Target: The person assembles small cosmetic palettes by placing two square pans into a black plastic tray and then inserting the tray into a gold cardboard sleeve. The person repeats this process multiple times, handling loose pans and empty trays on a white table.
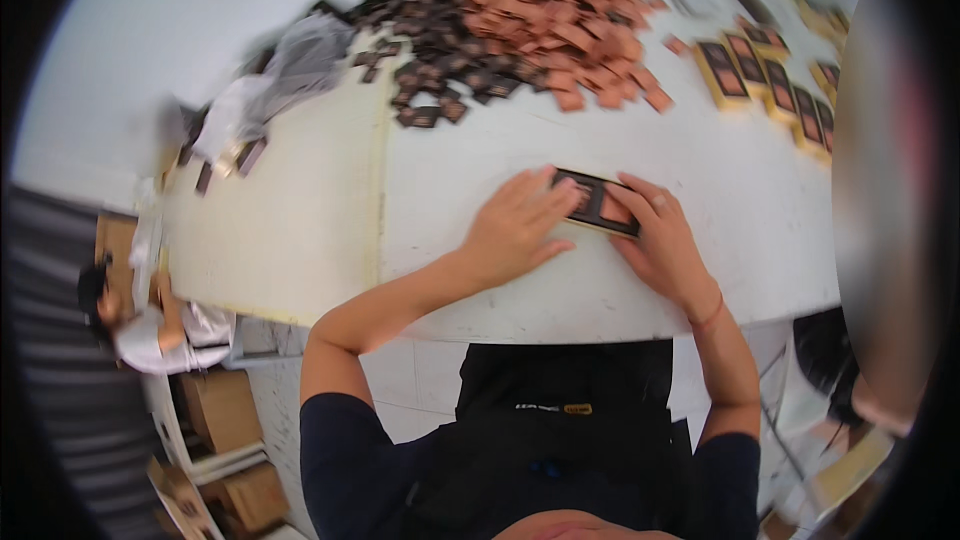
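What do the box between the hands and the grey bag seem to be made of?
The box: perhaps cardboard, dark and straight-edged, holding its shape, though rigid plastic is possible; its finish is unclear. The grey bag: likely thin, slightly shiny plastic film, judging by its wrinkles and pale highlights; blur leaves this uncertain.

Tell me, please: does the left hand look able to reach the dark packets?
Probably yes: only white tabletop seems to lie between the left hand, resting on the box, and the dark packets.
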The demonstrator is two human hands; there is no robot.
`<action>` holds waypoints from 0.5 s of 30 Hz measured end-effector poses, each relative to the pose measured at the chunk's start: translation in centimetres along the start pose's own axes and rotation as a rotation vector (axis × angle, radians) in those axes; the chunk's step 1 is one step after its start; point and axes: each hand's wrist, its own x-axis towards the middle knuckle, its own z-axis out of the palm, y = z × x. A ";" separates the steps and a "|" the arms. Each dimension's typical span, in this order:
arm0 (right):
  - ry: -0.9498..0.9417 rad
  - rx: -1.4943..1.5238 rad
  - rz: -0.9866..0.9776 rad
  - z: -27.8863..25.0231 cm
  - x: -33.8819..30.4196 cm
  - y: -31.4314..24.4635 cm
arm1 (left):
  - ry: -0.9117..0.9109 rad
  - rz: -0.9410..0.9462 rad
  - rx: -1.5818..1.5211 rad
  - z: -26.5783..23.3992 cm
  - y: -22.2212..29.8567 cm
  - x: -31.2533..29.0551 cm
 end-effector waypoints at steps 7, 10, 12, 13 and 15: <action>0.064 -0.006 0.074 -0.8 0.1 0.2 | 0.111 -0.041 -0.106 -5.6 0.2 0.8; 0.275 -0.152 0.201 -3.4 -1.1 5.2 | 0.237 0.064 0.115 -17.2 3.7 2.1; 0.484 -0.462 0.109 -4.3 -1.5 6.0 | 0.262 0.095 0.266 -21.2 6.0 3.2; 0.548 -0.542 0.063 -4.5 -1.2 5.1 | 0.273 0.083 0.311 -22.3 7.9 3.6; 0.313 -0.488 0.042 -0.9 0.9 2.1 | 0.091 -0.022 0.383 -22.5 6.8 3.3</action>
